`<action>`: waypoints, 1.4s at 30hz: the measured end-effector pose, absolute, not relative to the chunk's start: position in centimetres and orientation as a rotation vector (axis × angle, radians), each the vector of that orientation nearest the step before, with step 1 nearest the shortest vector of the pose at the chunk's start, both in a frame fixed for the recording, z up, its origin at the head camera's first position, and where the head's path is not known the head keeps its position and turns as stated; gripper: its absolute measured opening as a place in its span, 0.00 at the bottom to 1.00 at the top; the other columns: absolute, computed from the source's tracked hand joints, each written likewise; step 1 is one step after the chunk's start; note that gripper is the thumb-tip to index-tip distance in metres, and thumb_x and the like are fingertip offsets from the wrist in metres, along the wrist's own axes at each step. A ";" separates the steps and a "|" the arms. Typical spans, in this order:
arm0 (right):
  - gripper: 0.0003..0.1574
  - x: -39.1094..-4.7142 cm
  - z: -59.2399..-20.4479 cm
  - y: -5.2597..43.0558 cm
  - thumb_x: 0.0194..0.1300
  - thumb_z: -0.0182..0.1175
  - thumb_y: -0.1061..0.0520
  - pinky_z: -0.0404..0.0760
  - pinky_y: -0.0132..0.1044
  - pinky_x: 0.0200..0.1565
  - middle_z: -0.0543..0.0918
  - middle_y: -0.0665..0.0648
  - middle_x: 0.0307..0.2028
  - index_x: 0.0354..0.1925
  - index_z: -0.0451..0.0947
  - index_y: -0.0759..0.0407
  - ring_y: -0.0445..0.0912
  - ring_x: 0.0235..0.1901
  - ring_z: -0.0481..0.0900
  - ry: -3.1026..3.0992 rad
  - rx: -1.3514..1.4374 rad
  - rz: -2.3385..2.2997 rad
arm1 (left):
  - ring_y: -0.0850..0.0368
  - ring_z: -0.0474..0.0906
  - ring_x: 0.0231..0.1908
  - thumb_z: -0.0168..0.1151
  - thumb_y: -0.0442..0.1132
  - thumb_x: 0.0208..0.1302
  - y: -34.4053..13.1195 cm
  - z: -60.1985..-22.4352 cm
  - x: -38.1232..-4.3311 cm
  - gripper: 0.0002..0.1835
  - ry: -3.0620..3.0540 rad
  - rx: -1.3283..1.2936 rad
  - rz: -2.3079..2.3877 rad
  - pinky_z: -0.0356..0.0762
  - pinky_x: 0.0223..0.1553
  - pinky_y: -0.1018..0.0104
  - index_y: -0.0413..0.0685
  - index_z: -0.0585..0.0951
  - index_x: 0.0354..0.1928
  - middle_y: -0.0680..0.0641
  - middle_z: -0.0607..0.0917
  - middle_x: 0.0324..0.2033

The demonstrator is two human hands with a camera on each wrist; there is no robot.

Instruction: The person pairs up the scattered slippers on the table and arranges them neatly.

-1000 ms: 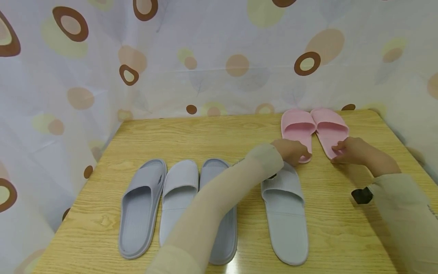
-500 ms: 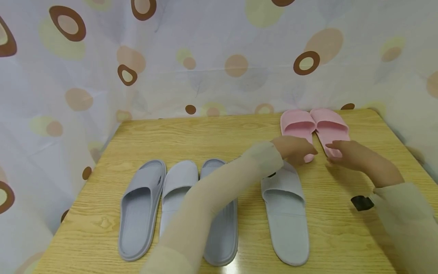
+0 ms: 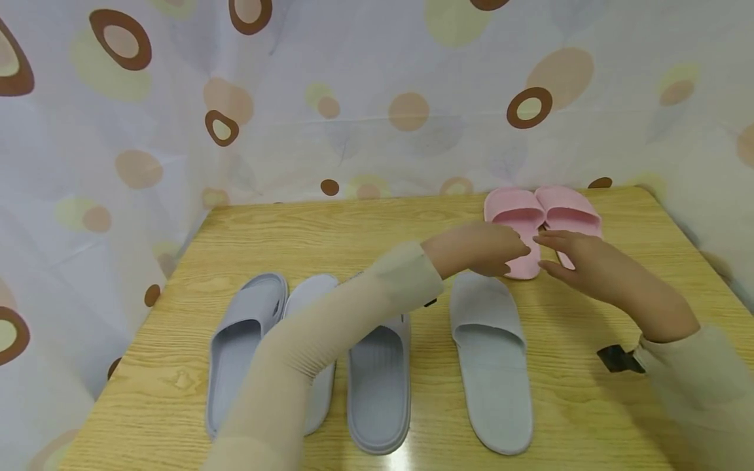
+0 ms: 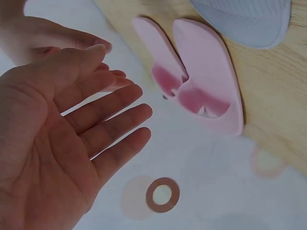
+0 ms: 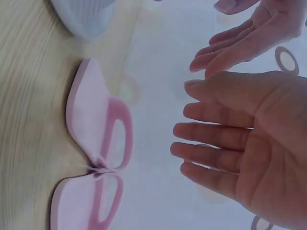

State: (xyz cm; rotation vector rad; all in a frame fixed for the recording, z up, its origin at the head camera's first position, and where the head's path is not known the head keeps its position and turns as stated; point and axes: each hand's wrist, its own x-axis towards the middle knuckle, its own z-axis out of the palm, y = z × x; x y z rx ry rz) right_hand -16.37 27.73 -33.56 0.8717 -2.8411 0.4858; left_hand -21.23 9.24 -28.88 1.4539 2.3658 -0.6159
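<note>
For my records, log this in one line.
left hand: empty; right hand: empty; pink slippers: side by side on table; gray slippers: nearer head camera

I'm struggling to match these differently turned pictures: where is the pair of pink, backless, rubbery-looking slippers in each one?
Head: pink, backless, rubbery-looking slippers at upper right, partly hidden.
Left wrist: slippers in the upper half, slightly right of centre.
Right wrist: slippers on the left, cut off by the bottom edge.
Shared landmark: white cloth with brown rings.
</note>
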 end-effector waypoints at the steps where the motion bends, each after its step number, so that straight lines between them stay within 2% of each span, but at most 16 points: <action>1: 0.27 -16.2 -33.4 27.5 0.57 0.66 0.67 0.71 0.61 0.52 0.78 0.75 0.51 0.54 0.73 0.78 0.67 0.53 0.74 -2.814 0.881 0.489 | 0.61 0.64 0.65 0.48 0.47 0.74 8.6 -28.6 -21.0 0.28 2.375 1.451 -0.603 0.60 0.64 0.71 0.55 0.61 0.73 0.55 0.69 0.67; 7: 0.27 -14.8 -32.5 26.3 0.56 0.67 0.67 0.71 0.60 0.51 0.79 0.71 0.51 0.54 0.75 0.73 0.65 0.53 0.74 -2.729 0.888 0.496 | 0.56 0.69 0.62 0.50 0.44 0.74 4.4 -26.8 -19.6 0.28 2.449 1.475 -0.502 0.66 0.61 0.67 0.54 0.61 0.73 0.50 0.71 0.64; 12: 0.27 -13.5 -32.2 25.3 0.54 0.68 0.67 0.73 0.58 0.50 0.79 0.68 0.51 0.53 0.76 0.70 0.63 0.54 0.73 -2.645 0.916 0.481 | 0.54 0.68 0.62 0.54 0.43 0.72 0.8 -25.7 -18.3 0.27 2.517 1.572 -0.439 0.64 0.63 0.64 0.49 0.64 0.71 0.48 0.73 0.62; 15: 0.28 -12.8 -32.3 24.8 0.54 0.68 0.66 0.74 0.57 0.49 0.79 0.67 0.52 0.54 0.76 0.68 0.63 0.54 0.74 -2.596 0.951 0.487 | 0.52 0.64 0.66 0.55 0.43 0.72 -1.1 -25.2 -17.4 0.28 2.553 1.609 -0.418 0.59 0.66 0.64 0.47 0.64 0.71 0.47 0.72 0.64; 19: 0.25 -12.1 -32.5 24.4 0.62 0.65 0.60 0.75 0.53 0.48 0.79 0.64 0.52 0.56 0.75 0.66 0.59 0.52 0.76 -2.511 1.031 0.481 | 0.49 0.55 0.71 0.55 0.43 0.71 -3.6 -24.7 -16.0 0.30 2.601 1.625 -0.400 0.52 0.70 0.62 0.43 0.62 0.71 0.44 0.66 0.69; 22: 0.23 -11.4 -32.5 24.0 0.68 0.60 0.53 0.76 0.48 0.47 0.79 0.61 0.54 0.57 0.76 0.64 0.56 0.52 0.77 -2.477 1.085 0.478 | 0.50 0.53 0.72 0.57 0.44 0.70 -5.5 -24.7 -15.0 0.33 2.636 1.641 -0.369 0.50 0.70 0.63 0.42 0.60 0.72 0.44 0.63 0.70; 24: 0.24 -11.0 -32.6 23.8 0.68 0.60 0.51 0.76 0.46 0.47 0.79 0.60 0.55 0.57 0.76 0.63 0.54 0.52 0.77 -2.477 1.107 0.479 | 0.50 0.54 0.71 0.58 0.44 0.70 -6.7 -24.9 -14.3 0.34 2.656 1.639 -0.324 0.52 0.70 0.62 0.41 0.60 0.72 0.43 0.63 0.70; 28: 0.25 -10.3 -32.9 23.3 0.67 0.61 0.50 0.77 0.43 0.46 0.79 0.59 0.55 0.57 0.77 0.62 0.52 0.51 0.78 -2.474 1.174 0.474 | 0.50 0.57 0.70 0.60 0.44 0.68 -9.1 -25.5 -12.9 0.34 2.668 1.617 -0.187 0.60 0.67 0.60 0.41 0.61 0.71 0.43 0.64 0.69; 33: 0.26 -9.0 -33.7 22.8 0.63 0.65 0.54 0.78 0.33 0.46 0.79 0.57 0.55 0.57 0.77 0.60 0.50 0.51 0.79 -2.504 1.270 0.488 | 0.48 0.68 0.64 0.59 0.44 0.69 -11.9 -26.6 -10.9 0.32 2.601 1.570 -0.002 0.72 0.58 0.61 0.38 0.64 0.69 0.40 0.67 0.67; 34: 0.26 -8.7 -33.8 22.7 0.62 0.66 0.54 0.78 0.33 0.46 0.79 0.56 0.56 0.58 0.77 0.60 0.49 0.52 0.79 -2.526 1.291 0.499 | 0.50 0.74 0.59 0.59 0.43 0.69 -12.4 -26.7 -10.4 0.31 2.581 1.537 0.039 0.75 0.54 0.62 0.37 0.65 0.69 0.39 0.68 0.67; 36: 0.28 -8.0 -34.2 22.4 0.61 0.67 0.55 0.80 0.34 0.46 0.79 0.55 0.56 0.59 0.76 0.59 0.48 0.52 0.79 -2.585 1.336 0.531 | 0.52 0.80 0.50 0.58 0.43 0.69 -13.3 -27.0 -9.5 0.30 2.558 1.472 0.084 0.78 0.49 0.65 0.36 0.65 0.68 0.39 0.68 0.67; 37: 0.29 -7.7 -34.4 22.3 0.62 0.66 0.55 0.80 0.34 0.45 0.78 0.55 0.57 0.60 0.75 0.60 0.48 0.52 0.79 -2.618 1.360 0.550 | 0.55 0.82 0.43 0.58 0.43 0.70 -13.7 -27.1 -9.1 0.30 2.543 1.426 0.107 0.78 0.46 0.66 0.36 0.66 0.68 0.38 0.68 0.67; 38: 0.29 -7.3 -34.6 22.1 0.64 0.64 0.53 0.81 0.36 0.44 0.78 0.56 0.58 0.61 0.74 0.60 0.49 0.53 0.79 -2.651 1.386 0.565 | 0.55 0.82 0.42 0.58 0.43 0.69 -14.1 -27.3 -8.6 0.30 2.535 1.385 0.120 0.79 0.45 0.66 0.36 0.66 0.68 0.38 0.68 0.67; 40: 0.29 -6.7 -35.2 22.0 0.67 0.61 0.51 0.82 0.37 0.44 0.77 0.59 0.58 0.62 0.73 0.63 0.49 0.52 0.79 -2.709 1.427 0.590 | 0.54 0.82 0.43 0.59 0.43 0.68 -14.8 -27.8 -7.8 0.30 2.517 1.297 0.133 0.79 0.46 0.64 0.35 0.66 0.68 0.38 0.68 0.67; 42: 0.30 -6.1 -35.8 21.8 0.69 0.59 0.50 0.82 0.37 0.43 0.76 0.62 0.59 0.62 0.72 0.66 0.50 0.52 0.80 -2.755 1.462 0.611 | 0.50 0.81 0.50 0.61 0.43 0.67 -15.4 -28.4 -7.1 0.32 2.496 1.213 0.127 0.78 0.50 0.61 0.34 0.66 0.67 0.37 0.67 0.67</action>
